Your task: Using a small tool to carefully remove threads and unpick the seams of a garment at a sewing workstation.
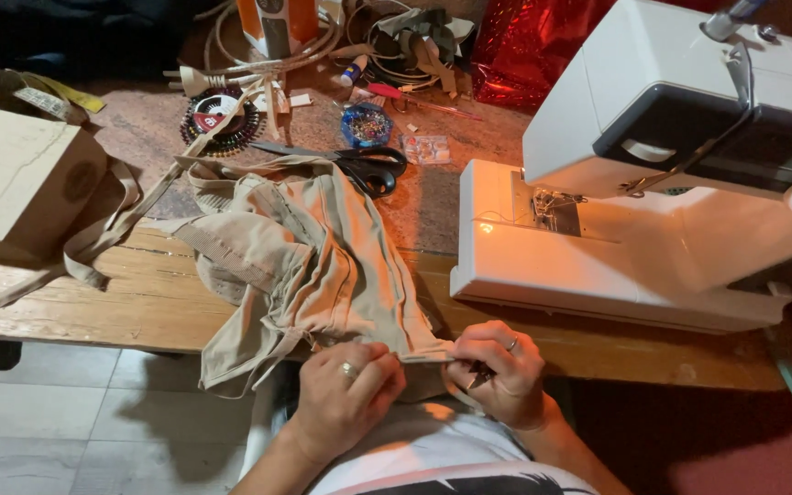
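Note:
A crumpled beige garment (309, 257) lies over the wooden table's front edge (139, 302) and hangs down toward me. My left hand (348, 390), with a ring on it, pinches a seam at the garment's lower edge. My right hand (499, 371), also ringed, grips the same strip of fabric just to the right and holds a small dark pointed tool (480, 374) against it. Both hands are close together below the table edge, over my lap.
A white sewing machine (653, 183) fills the right side. Black-handled scissors (359, 165), a round pin box (367, 125), a pin wheel (222, 117), cords and a red foil bag (529, 46) lie at the back. A cardboard box (20, 179) stands at the left, with beige straps (103, 229).

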